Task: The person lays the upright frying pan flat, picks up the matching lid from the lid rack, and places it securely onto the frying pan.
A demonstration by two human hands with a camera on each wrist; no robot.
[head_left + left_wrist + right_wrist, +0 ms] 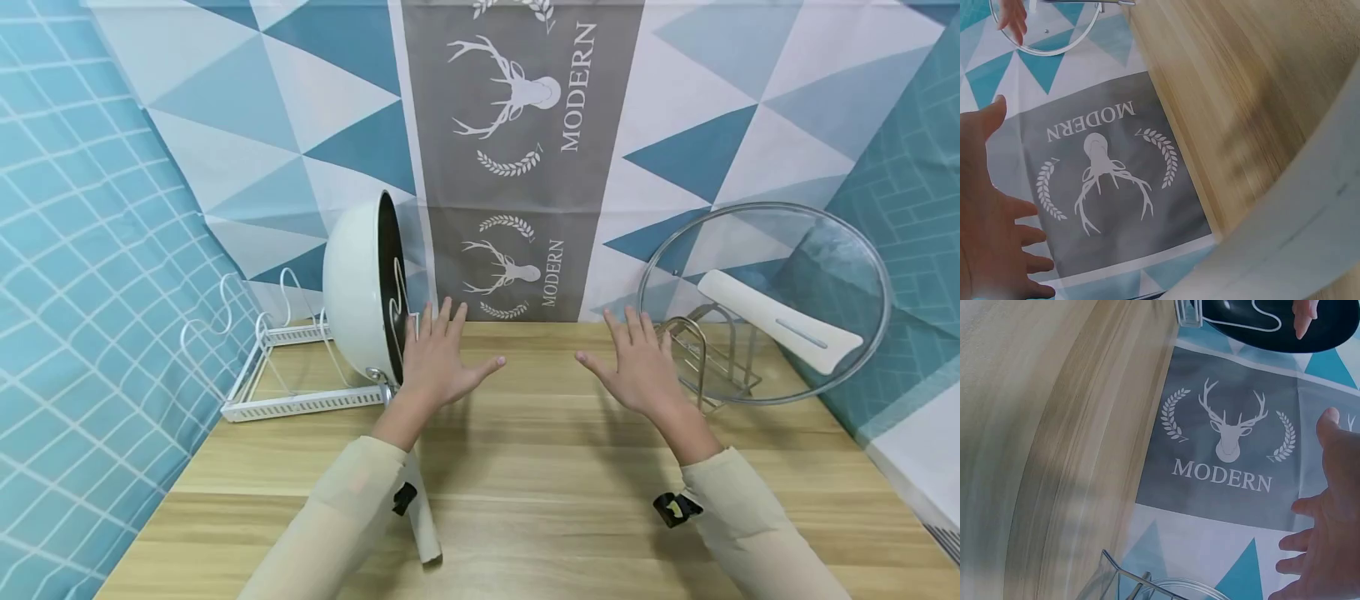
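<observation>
Two bare hands show in my head feed, the left hand (440,367) and the right hand (641,367), fingers spread, thumbs turned toward each other, nothing held in either. Just left of the left fingers is the white wok (354,287), tipped up on its side so its dark mouth faces them; the fingertips overlap it from my angle, and I can't tell if they touch. Its long handle (422,517) runs back toward the wearer, partly hidden by the left sleeve (337,508), so the left hand is the nearer one. Right of the right fingers stands the glass lid (767,310), its pale grip (817,339) slanting down and away from that hand. The white wire rack (300,405) carries the wok; the metal wire stand (703,354), just beside the right fingers, carries the lid. Below both hands lies the wooden worktop (540,467).

From the left wrist, I get the left fingers apart against the deer-printed panel (1110,187). Beyond the thumb shows the lid, the right fingers in front of it. A pale curved surface (1291,231) fills one lower corner; I can't say what it is.

From the right wrist, the right fingers are likewise parted. Across from their thumb is the wok's dark interior, crossed by a white wire (1241,327), with left fingertips in front. Low beside the right fingers, I catch only the lid's edge and part of its stand.
</observation>
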